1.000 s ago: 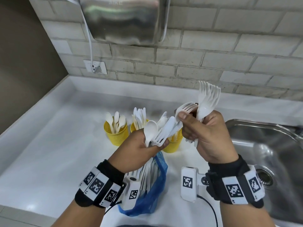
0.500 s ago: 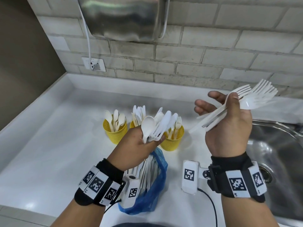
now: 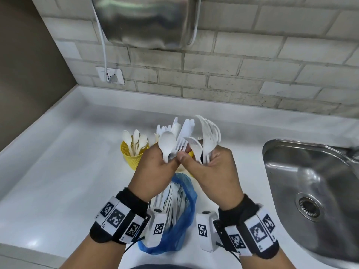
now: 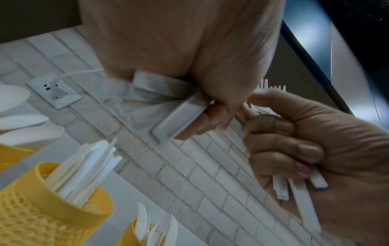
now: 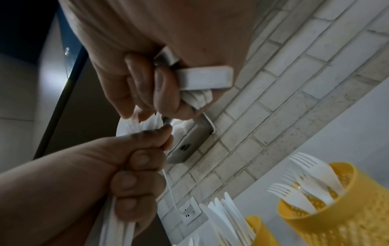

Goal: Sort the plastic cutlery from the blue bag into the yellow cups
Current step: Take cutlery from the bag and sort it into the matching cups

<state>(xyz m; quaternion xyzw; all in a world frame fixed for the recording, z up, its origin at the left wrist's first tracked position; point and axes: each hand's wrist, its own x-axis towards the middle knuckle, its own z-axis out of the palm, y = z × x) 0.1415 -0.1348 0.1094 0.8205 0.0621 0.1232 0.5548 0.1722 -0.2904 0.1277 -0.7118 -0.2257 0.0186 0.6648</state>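
My left hand (image 3: 155, 167) grips a mixed bunch of white plastic cutlery (image 3: 174, 140), a spoon, knives and forks, heads up. My right hand (image 3: 211, 171) touches it and holds a bundle of forks (image 3: 210, 134) upright, its thumb and forefinger pinching one more fork (image 3: 193, 146) at the left bunch. The blue bag (image 3: 182, 220) lies under my wrists with more handles inside. Behind the hands stand the yellow cups: the spoon cup (image 3: 132, 158), the knife cup (image 4: 52, 208) and the fork cup (image 5: 328, 209).
A steel sink (image 3: 310, 181) fills the right side of the white counter (image 3: 58, 181). On the brick wall hang a steel dispenser (image 3: 147, 22) and a socket (image 3: 110, 75) with a white cable plugged in.
My right hand has swung back from the right with its forks, now upright, and meets the left hand's bunch. The left hand stays above the bag.
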